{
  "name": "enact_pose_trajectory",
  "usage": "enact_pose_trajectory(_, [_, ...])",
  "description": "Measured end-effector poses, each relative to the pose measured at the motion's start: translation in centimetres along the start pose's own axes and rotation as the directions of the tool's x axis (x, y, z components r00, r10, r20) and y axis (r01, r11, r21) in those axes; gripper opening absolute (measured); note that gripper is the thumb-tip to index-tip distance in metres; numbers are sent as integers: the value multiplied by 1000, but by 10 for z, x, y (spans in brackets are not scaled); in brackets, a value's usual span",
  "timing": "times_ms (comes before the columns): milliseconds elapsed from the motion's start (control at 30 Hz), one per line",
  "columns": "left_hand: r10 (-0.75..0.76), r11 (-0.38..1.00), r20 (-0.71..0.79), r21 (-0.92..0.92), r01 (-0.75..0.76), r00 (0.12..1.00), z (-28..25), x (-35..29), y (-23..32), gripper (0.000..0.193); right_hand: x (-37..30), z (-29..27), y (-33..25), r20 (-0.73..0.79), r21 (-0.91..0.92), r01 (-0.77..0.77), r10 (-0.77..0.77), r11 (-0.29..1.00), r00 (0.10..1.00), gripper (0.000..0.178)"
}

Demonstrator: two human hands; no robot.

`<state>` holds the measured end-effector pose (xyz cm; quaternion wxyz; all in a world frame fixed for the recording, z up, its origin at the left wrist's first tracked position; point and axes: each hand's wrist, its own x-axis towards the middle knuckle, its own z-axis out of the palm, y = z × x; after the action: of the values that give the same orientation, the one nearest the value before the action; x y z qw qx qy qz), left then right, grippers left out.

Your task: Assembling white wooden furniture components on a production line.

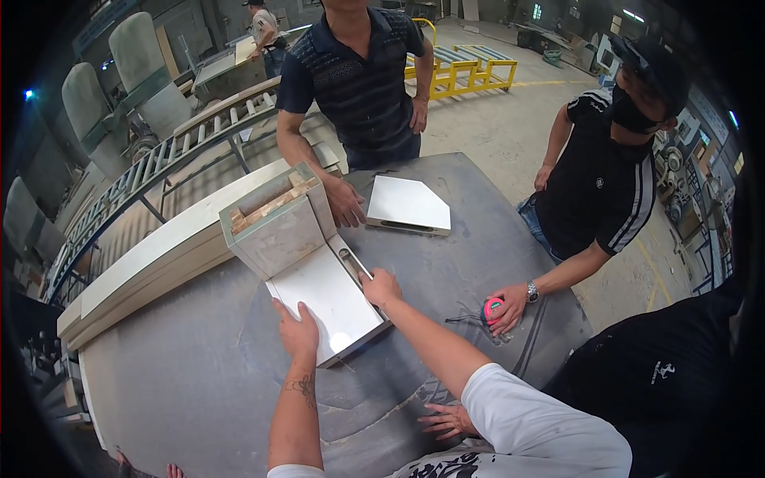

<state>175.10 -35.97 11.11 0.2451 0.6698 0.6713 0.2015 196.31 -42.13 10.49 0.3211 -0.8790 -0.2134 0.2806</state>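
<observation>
A white-faced panel (325, 307) lies on the grey table, with a box-like wooden piece (275, 227) standing at its far end. Along the panel's right side runs a narrow slot (348, 259). My left hand (298, 328) rests at the left edge, fingers stretched and apart, thumb over the white face. At the right edge my right hand (382, 288) has its fingers curled onto the rim beside the slot; their tips are partly hidden. Beyond it lies a smaller white panel (409, 201) with a cut corner, close to another person's hand (344, 201).
Long pale boards (159, 279) lie along the table's far left side. A person at the right has a hand on a pink tape measure (492, 310). Another spread hand (448, 420) lies on the table (199, 382) beneath my right arm. Behind stands a roller conveyor (159, 155).
</observation>
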Motion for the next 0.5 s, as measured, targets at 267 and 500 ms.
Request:
enact_pose_trajectory(267, [0,1000,15,-15,0,1000,1,1,-1,80,1,1,1,1,0,9,-9,1000,1000,50])
enact_pose_trajectory(500, [-1,1000,17,-12,1,1000,0,1,0,80,1,-2,-1,17,-12,-4,5,1000,1000,51])
